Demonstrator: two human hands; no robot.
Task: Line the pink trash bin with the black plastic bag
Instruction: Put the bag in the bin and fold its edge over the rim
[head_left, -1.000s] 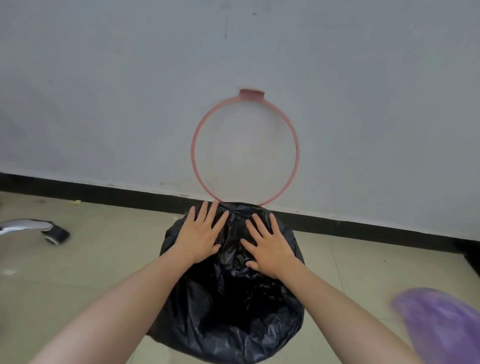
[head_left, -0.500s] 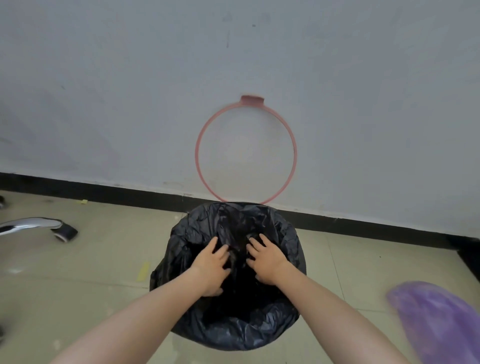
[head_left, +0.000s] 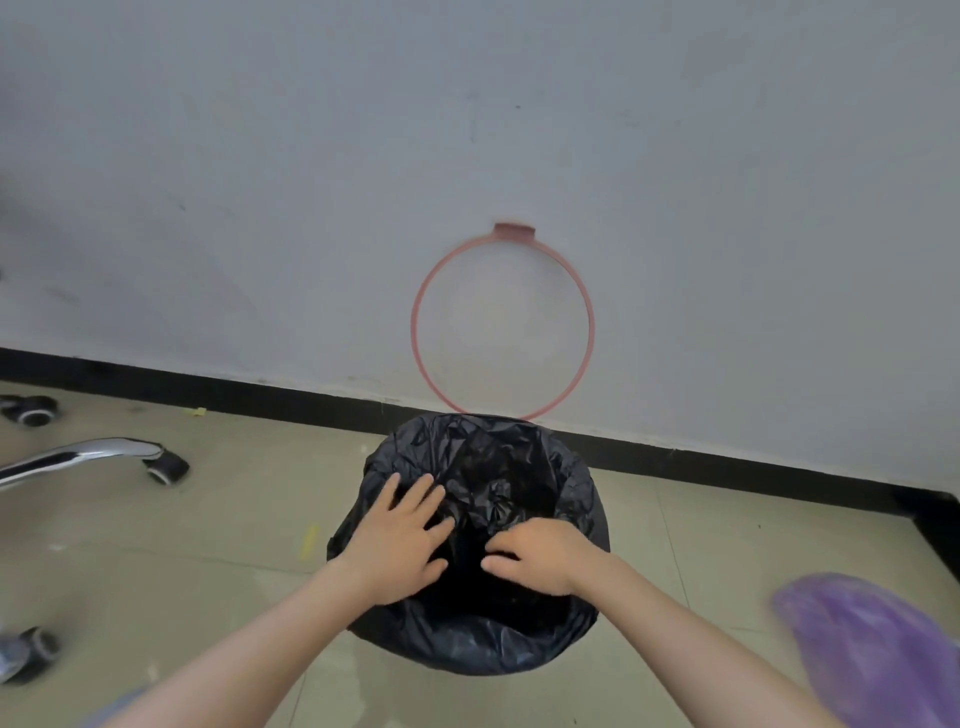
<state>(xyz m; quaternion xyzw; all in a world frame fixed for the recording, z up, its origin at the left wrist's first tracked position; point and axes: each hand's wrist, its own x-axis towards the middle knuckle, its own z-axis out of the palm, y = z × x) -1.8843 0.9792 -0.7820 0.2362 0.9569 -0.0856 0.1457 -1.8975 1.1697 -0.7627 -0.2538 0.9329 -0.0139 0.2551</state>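
On the floor by the wall, the black plastic bag (head_left: 470, 631) wholly hides the bin beneath; left hand (head_left: 400, 540) lies flat, grip released, while right hand (head_left: 540, 564) curls inside, its grip unclear.

The black plastic bag (head_left: 470, 644) covers the bin entirely so none of its pink shows, the right hand (head_left: 535, 564) has its curled fingertips sunk into the dark hollow, and a blurred purple shape (head_left: 872, 649) is cut off near right.
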